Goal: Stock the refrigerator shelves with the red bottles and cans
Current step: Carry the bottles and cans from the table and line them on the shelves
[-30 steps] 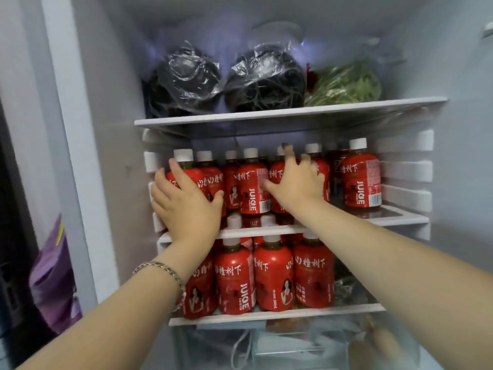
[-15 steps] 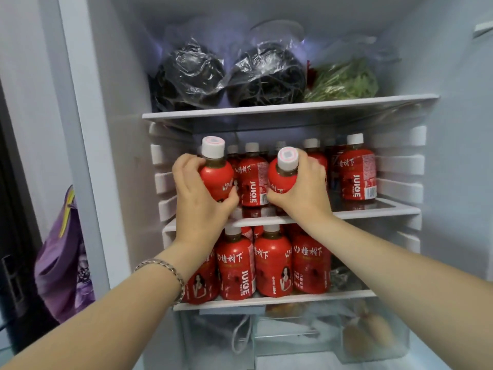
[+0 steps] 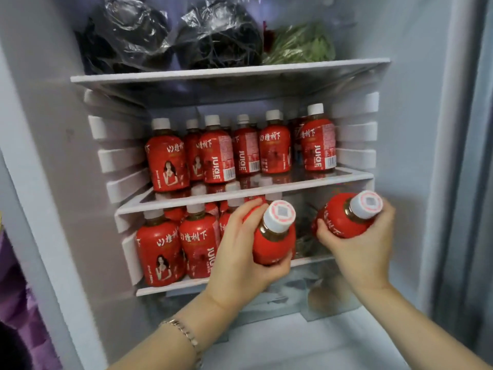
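My left hand (image 3: 240,263) grips a red bottle (image 3: 273,240) with a white cap, tilted toward me, in front of the lower shelf (image 3: 170,287). My right hand (image 3: 365,252) holds a second red bottle (image 3: 344,220), also tilted, at the right end of that shelf level. Several red bottles (image 3: 166,166) stand upright in a row on the middle shelf (image 3: 306,184). More red bottles (image 3: 160,252) stand on the left part of the lower shelf. Part of the lower row is hidden behind my left hand.
The top shelf (image 3: 229,70) carries two dark plastic bags (image 3: 128,30) and a bag of green vegetables (image 3: 301,46). A clear drawer (image 3: 320,297) sits under the lower shelf. Purple fabric (image 3: 10,303) hangs at the far left, outside the fridge.
Both hands lifted a bottle each off the middle shelf and brought them down and to the right, in front of the lower shelf. The view has shifted closer and lower.
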`<action>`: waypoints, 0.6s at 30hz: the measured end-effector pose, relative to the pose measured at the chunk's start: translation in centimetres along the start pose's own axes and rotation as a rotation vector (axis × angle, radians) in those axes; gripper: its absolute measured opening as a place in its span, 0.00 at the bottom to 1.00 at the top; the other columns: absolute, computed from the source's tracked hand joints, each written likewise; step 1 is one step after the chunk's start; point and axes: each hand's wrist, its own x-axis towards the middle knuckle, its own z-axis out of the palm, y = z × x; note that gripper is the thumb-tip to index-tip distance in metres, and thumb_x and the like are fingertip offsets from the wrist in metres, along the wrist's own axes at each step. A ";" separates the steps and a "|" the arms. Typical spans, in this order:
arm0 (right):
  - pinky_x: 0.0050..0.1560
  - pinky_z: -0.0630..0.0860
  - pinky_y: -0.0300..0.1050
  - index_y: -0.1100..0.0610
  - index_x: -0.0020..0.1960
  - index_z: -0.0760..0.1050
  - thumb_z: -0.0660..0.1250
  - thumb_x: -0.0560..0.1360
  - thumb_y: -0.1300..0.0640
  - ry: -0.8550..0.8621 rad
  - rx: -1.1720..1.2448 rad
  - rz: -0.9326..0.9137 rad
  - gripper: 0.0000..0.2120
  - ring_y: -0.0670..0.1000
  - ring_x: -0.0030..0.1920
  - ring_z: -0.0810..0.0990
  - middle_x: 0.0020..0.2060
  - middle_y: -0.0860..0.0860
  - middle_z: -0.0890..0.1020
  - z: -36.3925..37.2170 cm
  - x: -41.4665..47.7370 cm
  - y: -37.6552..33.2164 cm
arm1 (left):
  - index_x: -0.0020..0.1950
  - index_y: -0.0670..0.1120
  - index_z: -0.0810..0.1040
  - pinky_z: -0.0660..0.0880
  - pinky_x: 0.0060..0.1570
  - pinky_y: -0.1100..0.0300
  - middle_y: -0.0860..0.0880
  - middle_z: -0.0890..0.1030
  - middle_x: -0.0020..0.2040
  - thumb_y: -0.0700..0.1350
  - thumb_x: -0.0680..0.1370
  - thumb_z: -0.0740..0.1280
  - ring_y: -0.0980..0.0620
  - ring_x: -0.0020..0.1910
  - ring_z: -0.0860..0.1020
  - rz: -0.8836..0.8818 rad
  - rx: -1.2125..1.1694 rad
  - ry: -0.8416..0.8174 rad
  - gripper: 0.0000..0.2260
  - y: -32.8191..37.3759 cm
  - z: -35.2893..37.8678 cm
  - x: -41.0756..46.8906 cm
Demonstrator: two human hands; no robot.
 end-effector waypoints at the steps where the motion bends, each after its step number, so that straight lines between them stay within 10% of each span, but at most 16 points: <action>1: 0.52 0.67 0.35 0.49 0.58 0.64 0.81 0.59 0.61 -0.018 -0.040 0.031 0.35 0.49 0.54 0.74 0.53 0.47 0.72 -0.4 0.1 0.7 | 0.65 0.49 0.65 0.60 0.66 0.71 0.48 0.71 0.63 0.52 0.65 0.71 0.64 0.65 0.65 -0.021 -0.018 -0.014 0.31 0.0 0.6 -0.1; 12: 0.54 0.73 0.44 0.55 0.69 0.62 0.74 0.69 0.51 -0.372 -0.249 0.085 0.34 0.53 0.57 0.75 0.59 0.55 0.71 2.9 2.9 4.0 | 0.66 0.51 0.65 0.59 0.65 0.74 0.52 0.69 0.62 0.53 0.65 0.70 0.69 0.65 0.63 -0.027 -0.025 0.011 0.31 -0.6 2.7 -0.4; 16: 0.62 0.67 0.51 0.57 0.75 0.50 0.59 0.76 0.40 -0.530 -0.760 0.104 0.36 0.59 0.65 0.66 0.65 0.59 0.66 4.5 3.4 5.3 | 0.65 0.53 0.64 0.59 0.64 0.75 0.60 0.66 0.61 0.54 0.65 0.70 0.70 0.65 0.63 -0.043 -0.036 -0.003 0.31 -0.3 2.9 -0.1; 18: 0.62 0.67 0.50 0.59 0.72 0.60 0.59 0.79 0.47 -0.704 -0.863 0.183 0.26 0.59 0.65 0.68 0.65 0.59 0.67 4.7 3.8 6.0 | 0.66 0.53 0.64 0.60 0.64 0.75 0.59 0.68 0.60 0.53 0.65 0.70 0.70 0.65 0.63 -0.049 -0.028 -0.019 0.31 -0.2 2.8 -0.1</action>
